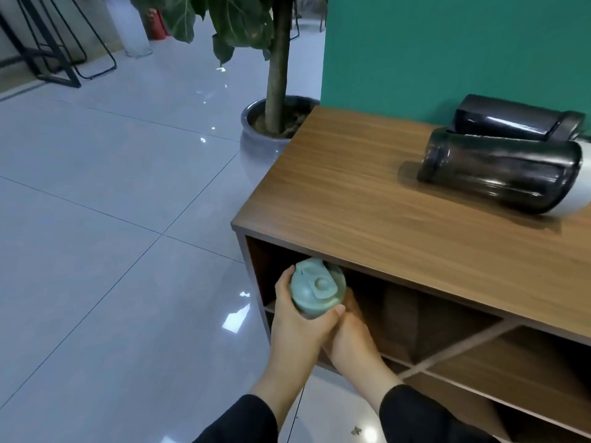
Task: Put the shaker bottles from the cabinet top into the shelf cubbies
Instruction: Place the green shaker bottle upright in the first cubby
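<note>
Placement step in hand: the left hand (295, 318) and right hand (347, 334) both have fingers closed around the green shaker bottle (316, 287), held at the mouth of the upper-left cubby (271, 273). Next move, as judged: push it inside and release. Two dark shaker bottles (499, 174) lie on the cabinet top (351, 187).

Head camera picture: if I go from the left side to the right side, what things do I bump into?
Black metal stool frames → red fire extinguisher → potted plant → green shaker bottle held in both hands → two dark shaker bottles lying on the cabinet top.
</note>
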